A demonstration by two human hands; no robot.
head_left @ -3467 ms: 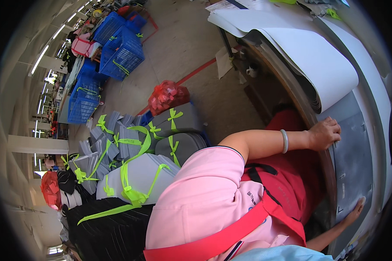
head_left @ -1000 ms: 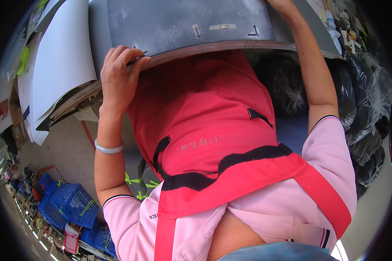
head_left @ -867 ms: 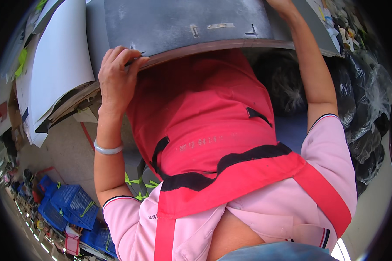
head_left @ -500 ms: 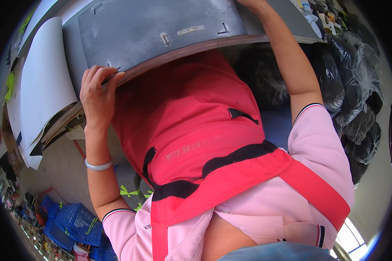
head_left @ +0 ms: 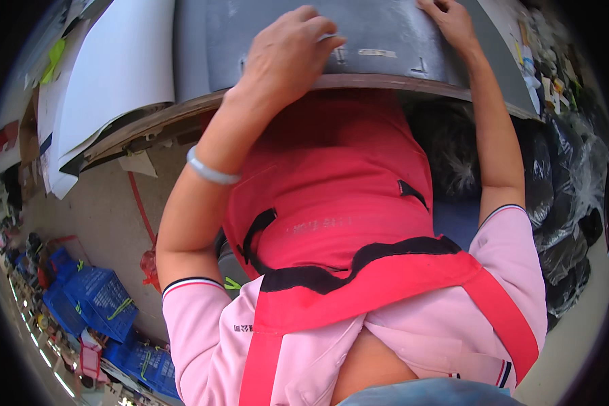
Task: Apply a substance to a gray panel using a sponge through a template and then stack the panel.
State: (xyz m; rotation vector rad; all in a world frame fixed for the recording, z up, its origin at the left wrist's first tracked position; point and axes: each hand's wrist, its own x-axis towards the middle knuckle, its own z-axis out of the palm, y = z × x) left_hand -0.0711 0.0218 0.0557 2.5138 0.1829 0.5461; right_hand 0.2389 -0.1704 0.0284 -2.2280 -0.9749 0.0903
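Note:
A dark grey board (head_left: 386,27) with whitish scuffs, small cut slots and a pale strip (head_left: 377,53) lies on the table before me. My left hand (head_left: 287,54) is over the board's near part, with its fingers curled and pinched together. A small pale bit shows at the fingertips, too small to name. At the board's right side is my right hand (head_left: 455,26), its fingers bent and drawn together near the surface. Its fingertips are partly cut off by the upper picture edge, and what they hold, if anything, cannot be made out.
A curled white sheet (head_left: 125,54) hangs over the table's left end. Black plastic bags (head_left: 555,196) are heaped at the right. Blue baskets (head_left: 101,301) stand on the floor at the lower left. The table's wooden edge (head_left: 392,82) runs close above my red apron (head_left: 331,183).
My left hand has left the board's near left corner and moved right and away from me over the board. My right hand has shifted slightly. The whole view has moved right.

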